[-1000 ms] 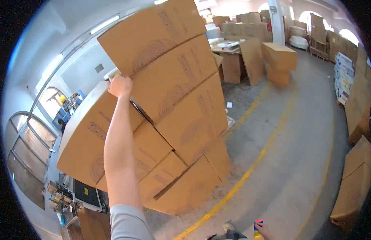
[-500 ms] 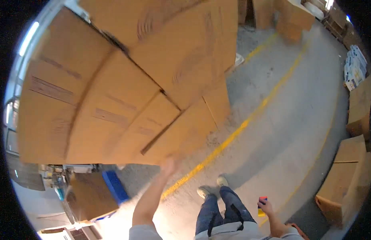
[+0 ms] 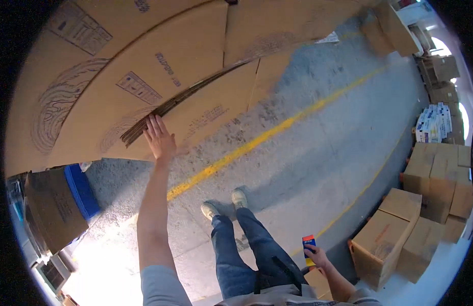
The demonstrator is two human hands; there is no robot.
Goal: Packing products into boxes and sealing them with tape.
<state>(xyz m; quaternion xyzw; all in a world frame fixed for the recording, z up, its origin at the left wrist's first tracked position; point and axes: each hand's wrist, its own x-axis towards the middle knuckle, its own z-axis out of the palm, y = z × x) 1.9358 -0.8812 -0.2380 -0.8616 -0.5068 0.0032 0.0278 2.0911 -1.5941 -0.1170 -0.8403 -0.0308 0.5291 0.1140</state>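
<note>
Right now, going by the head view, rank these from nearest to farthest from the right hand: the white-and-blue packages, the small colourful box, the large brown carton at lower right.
From the right hand:
1. Small colourful box: in its grip.
2. Large brown carton: to the hand's right.
3. White-and-blue packages: well beyond, upper right.

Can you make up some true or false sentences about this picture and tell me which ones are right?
1. The left hand touches the brown cardboard. True.
2. The right hand is empty. False: the right hand holds a small red, blue and yellow item.
3. The thick floor line is green. False: the thick floor line is yellow.
4. The trousers are blue. True.
5. The shoes are black. False: the shoes are pale.
</note>
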